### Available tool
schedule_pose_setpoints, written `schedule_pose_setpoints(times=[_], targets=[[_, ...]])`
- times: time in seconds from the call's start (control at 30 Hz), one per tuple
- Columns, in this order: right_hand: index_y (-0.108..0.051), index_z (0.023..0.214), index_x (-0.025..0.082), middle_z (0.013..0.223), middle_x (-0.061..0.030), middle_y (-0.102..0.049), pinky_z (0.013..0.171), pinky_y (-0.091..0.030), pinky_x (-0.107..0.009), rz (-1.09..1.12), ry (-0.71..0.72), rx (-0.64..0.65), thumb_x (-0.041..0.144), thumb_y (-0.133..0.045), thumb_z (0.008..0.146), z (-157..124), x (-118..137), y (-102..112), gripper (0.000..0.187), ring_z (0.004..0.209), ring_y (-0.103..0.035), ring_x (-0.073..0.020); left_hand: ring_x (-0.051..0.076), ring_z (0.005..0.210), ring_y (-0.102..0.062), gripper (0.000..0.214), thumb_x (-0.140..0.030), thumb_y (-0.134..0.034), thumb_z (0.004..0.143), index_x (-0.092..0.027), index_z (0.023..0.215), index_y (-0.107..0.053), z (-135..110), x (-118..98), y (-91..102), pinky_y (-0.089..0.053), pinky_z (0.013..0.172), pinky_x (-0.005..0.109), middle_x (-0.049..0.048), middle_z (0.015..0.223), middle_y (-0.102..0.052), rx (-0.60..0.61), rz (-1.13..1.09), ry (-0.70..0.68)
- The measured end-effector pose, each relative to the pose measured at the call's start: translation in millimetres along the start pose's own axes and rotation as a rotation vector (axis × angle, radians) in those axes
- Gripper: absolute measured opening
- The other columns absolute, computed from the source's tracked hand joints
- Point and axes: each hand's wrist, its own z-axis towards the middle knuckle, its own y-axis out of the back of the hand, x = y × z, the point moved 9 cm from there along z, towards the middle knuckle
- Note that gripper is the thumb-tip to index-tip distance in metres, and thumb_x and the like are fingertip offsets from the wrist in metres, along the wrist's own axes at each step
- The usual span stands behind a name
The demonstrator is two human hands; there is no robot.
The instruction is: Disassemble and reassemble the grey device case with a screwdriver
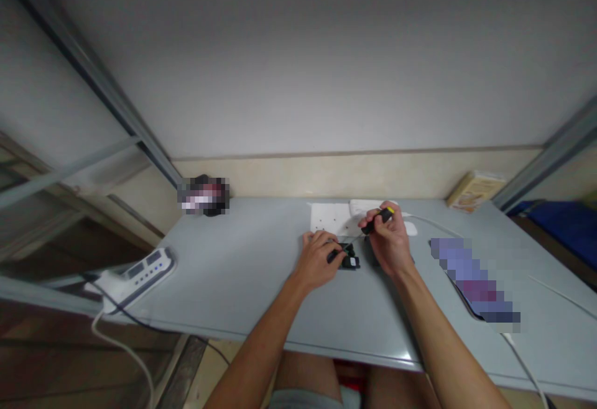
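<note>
My right hand [392,244] grips a screwdriver [377,220] by its black handle with a yellow end. The thin shaft slants down and left to a small black device [351,260], with a bit of green showing near the tip. Whether the tip sits in a screw is too small to tell. My left hand [319,258] presses its fingers on the left side of that device and holds it on the table. Behind it lies a white sheet [321,213] with several small dark specks. Part of a dark item beneath my right hand is hidden.
A white power strip [140,278] lies at the table's left edge, cords hanging down. A blurred flat device [471,284] with a cable lies on the right. A yellowish box [476,190] stands back right, a blurred dark object [205,196] back left. A white cable [436,221] runs behind my right hand.
</note>
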Motion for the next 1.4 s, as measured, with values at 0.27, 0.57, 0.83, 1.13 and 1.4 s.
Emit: schedule_pose_setpoints(times=[0.27, 0.57, 0.83, 1.13, 1.4], targets=[[-0.049, 0.102, 0.033, 0.081, 0.0061, -0.058, 0.076, -0.053, -0.031, 0.112, -0.012, -0.034, 0.036, -0.076, 0.081, 0.7, -0.4, 4.3, 0.034, 0.068, -0.062, -0.0119, 0.022, 0.108, -0.061, 0.016, -0.030, -0.060, 0.097, -0.025, 0.093, -0.074, 0.3, -2.9, 5.4, -0.035, 0.100, 0.047, 0.0047, 0.107, -0.073, -0.021, 0.011, -0.013], [-0.052, 0.101, 0.032, 0.080, 0.0058, -0.059, 0.076, -0.050, -0.031, 0.182, -0.042, -0.069, 0.036, -0.082, 0.076, 1.2, -4.9, 7.3, 0.039, 0.070, -0.060, -0.0128, 0.019, 0.103, -0.061, 0.015, -0.028, -0.062, 0.097, -0.025, 0.092, -0.076, -0.3, -6.2, 9.1, -0.034, 0.096, 0.043, 0.0030, 0.101, -0.073, -0.097, 0.006, -0.068], [-0.054, 0.101, 0.031, 0.079, 0.0064, -0.060, 0.076, -0.049, -0.029, 0.269, -0.047, -0.097, 0.033, -0.084, 0.074, 2.6, -8.4, 12.8, 0.040, 0.071, -0.059, -0.0114, 0.019, 0.099, -0.062, 0.016, -0.027, -0.062, 0.097, -0.025, 0.090, -0.075, -0.8, -8.3, 15.0, -0.034, 0.094, 0.043, 0.0024, 0.098, -0.073, -0.167, 0.001, -0.100], [-0.051, 0.101, 0.031, 0.079, 0.0064, -0.058, 0.078, -0.049, -0.032, 0.249, -0.057, -0.121, 0.035, -0.082, 0.075, 3.7, -11.0, 17.3, 0.041, 0.072, -0.059, -0.0127, 0.019, 0.100, -0.061, 0.017, -0.028, -0.059, 0.099, -0.025, 0.092, -0.074, -2.1, -4.2, 10.8, -0.034, 0.093, 0.043, 0.0035, 0.099, -0.074, -0.175, -0.001, -0.110], [-0.050, 0.101, 0.031, 0.079, 0.0066, -0.059, 0.079, -0.048, -0.032, 0.267, -0.059, -0.125, 0.035, -0.082, 0.075, 2.3, -10.5, 17.7, 0.041, 0.072, -0.060, -0.0127, 0.018, 0.097, -0.062, 0.015, -0.027, -0.061, 0.098, -0.025, 0.092, -0.074, -2.6, -5.6, 13.8, -0.033, 0.092, 0.042, 0.0016, 0.097, -0.073, -0.211, -0.005, -0.138]])
